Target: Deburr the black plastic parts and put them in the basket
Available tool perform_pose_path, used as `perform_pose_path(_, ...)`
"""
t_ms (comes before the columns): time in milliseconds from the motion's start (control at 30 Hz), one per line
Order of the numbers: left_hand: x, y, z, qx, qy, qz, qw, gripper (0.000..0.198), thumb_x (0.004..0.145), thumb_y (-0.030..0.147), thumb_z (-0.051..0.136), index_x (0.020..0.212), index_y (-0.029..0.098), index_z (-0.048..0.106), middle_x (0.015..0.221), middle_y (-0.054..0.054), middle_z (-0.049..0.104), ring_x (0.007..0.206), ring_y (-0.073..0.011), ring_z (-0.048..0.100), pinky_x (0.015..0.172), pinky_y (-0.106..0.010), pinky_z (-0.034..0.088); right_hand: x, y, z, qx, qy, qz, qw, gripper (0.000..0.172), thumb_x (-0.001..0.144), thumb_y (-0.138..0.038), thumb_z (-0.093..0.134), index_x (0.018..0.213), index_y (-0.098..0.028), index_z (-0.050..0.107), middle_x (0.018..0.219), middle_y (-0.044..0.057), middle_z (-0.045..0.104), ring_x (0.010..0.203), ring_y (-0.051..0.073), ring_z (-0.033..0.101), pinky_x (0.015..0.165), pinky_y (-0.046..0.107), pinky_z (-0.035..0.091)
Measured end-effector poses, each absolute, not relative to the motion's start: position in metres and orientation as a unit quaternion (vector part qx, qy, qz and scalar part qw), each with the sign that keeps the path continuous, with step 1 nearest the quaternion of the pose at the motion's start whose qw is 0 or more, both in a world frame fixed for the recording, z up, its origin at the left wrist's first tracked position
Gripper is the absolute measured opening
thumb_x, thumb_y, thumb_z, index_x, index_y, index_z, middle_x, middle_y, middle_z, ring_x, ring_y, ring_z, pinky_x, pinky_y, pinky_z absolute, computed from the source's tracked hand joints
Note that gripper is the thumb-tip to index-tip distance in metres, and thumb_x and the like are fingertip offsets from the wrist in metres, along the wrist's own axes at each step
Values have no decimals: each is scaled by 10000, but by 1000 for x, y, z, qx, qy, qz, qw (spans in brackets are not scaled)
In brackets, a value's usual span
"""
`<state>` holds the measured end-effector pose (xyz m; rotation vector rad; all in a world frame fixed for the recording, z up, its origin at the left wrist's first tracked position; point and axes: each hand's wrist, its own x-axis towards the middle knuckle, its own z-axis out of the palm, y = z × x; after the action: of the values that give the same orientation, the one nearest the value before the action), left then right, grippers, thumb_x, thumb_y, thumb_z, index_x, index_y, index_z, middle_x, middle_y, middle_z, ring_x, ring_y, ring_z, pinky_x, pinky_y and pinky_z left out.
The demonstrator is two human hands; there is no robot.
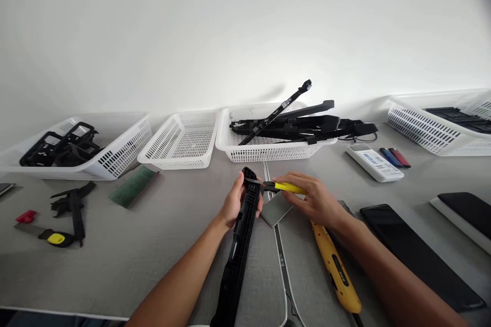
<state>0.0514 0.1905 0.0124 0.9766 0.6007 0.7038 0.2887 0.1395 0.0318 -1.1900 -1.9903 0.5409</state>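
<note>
- Over the bench (172, 245), the left hand (232, 204) has its fingers wrapped round a black plastic strip (241, 245) near its far end, long axis running away from the person.
- Just right, the right hand (316, 196) grasps a yellow-handled knife (290, 187), blade pointing left at that end.
- The white device's label (379, 159) is too small to read.

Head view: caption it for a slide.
Left hand grips a long black part; right hand holds a yellow knife at its end.
</note>
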Motion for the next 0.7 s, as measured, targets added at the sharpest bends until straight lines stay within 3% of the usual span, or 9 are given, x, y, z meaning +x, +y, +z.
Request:
perform_pose_path(367,51,190,16,426,255,357,791,722,880,823,558,1124,152,665,628,-16,662,462,-167,584,435,-258,425,284,134,45,-443,-792,284,309,369,950,-139,600,1250,-244,788,1115,68,800,958,232,759,870,356,580)
perform_pose_path(567,51,187,20,457,223,364,780,764,943,714,490,1436,134,558,686,-37,726,481,-185,609,498,-278,449,286,137,37,-477,-770,227,358,352,1002,-227,588,1300,-261,774,1127,69,791,984,240,764,878,365,587)
perform_pose_path(700,51,182,24,501,237,346,757,520,970,621,566,1187,155,637,713,-75,757,564,-189,635,562,-277,472,289,139,31,-520,-732,157,412,325,1048,-322,595,1325,-254,751,1174,87,776,1028,253,753,877,367,587)
